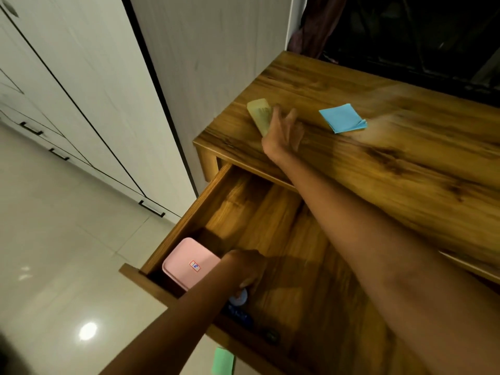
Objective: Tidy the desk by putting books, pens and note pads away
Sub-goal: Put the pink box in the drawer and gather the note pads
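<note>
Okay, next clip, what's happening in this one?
A person is clearing a wooden desk into its open drawer. The right hand reaches over a yellowish pad on the desktop; a blue note pad lies beside it. The left hand is down in the drawer at a blue-capped item, next to a pink case.

Bench (378, 147) at right, with an open drawer (270, 226) drawn out below its near edge. On the bench top, near its left end, a note pad (258, 115) lies under the fingers (284, 117) of the right hand (282, 131); a stack of sticky notes (342, 117) lies to its right, apart from it. In the drawer's near left corner lies a flat case (189, 262); the left hand (247, 266) is just right of it. A wardrobe (81, 90) stands to the left, behind the floor (54, 253).
</note>
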### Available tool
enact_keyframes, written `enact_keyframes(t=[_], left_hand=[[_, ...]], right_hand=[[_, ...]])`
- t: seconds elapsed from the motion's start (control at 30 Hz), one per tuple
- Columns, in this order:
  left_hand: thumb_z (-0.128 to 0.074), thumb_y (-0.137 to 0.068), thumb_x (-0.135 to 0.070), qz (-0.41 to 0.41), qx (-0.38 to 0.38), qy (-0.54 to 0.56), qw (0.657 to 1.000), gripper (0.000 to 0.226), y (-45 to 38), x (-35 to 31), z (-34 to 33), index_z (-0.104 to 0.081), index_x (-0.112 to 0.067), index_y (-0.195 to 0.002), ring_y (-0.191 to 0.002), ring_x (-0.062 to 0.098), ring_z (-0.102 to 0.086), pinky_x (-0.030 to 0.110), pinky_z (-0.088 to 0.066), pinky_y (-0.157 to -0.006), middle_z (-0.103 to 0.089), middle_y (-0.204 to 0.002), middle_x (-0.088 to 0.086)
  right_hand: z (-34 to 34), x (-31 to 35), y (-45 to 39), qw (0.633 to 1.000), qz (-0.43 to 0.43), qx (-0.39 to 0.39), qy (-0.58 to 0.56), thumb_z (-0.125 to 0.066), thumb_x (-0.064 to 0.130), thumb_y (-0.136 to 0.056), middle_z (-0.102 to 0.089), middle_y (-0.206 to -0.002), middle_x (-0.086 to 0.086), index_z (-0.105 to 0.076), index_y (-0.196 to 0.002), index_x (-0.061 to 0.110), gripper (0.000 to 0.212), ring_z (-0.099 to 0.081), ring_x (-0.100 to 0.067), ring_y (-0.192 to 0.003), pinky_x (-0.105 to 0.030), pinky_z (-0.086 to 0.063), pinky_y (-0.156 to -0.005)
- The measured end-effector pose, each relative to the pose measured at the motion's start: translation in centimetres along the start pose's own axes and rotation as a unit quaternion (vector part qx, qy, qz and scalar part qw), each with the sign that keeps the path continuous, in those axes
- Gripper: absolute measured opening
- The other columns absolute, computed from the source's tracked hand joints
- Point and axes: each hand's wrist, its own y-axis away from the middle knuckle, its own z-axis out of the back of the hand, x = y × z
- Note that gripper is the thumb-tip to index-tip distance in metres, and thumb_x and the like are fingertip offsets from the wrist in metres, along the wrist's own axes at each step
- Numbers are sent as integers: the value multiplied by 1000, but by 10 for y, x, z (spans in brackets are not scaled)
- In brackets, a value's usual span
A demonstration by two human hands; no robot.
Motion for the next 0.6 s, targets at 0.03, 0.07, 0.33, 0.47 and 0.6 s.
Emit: enact_keyframes(t=[0.03,0.07,0.33,0.47,0.6], left_hand=[[-71,-75,0,16,3,10,1000,30,5,-3,2,-70,-3,-105,-107,34,-61,41,-55,-83,-64,-119,11],[-68,-79,-2,23,-19,35,999,29,8,-3,1,-68,-2,-108,-110,34,-60,36,-55,-77,-62,-120,11],[-64,-84,2,-8,-79,178,981,17,65,18,41,-66,-2,-101,-96,29,-69,28,-59,-75,-70,-105,19],[-65,-81,7,-23,-114,208,971,20,87,18,53,-69,-2,-98,-81,24,-70,20,-58,-63,-69,-90,13],[-61,-83,6,-56,-209,190,958,21,85,9,54,-69,-6,-99,-82,14,-64,18,-52,-66,-65,-84,-1]], right_hand=[[6,1,6,998,-37,45,-27,-72,16,-78,-36,-142,-14,-36,-138,21,70,-39,-36,-129,-47,-34,-106],[9,2,11,992,-60,94,-54,-75,15,-75,-39,-142,-13,-37,-137,19,73,-38,-35,-132,-47,-34,-108],[3,-36,134,974,62,203,-75,-74,21,-77,-62,-123,-6,-55,-128,21,55,-46,-28,-123,-39,-39,-98],[-28,-52,181,963,115,241,11,-64,35,-83,-65,-115,-3,-62,-110,24,30,-47,-28,-121,-43,-32,-103],[-34,-46,202,943,102,316,-15,-56,24,-92,-51,-135,-12,-51,-129,8,41,-40,-31,-131,-42,-30,-110]])
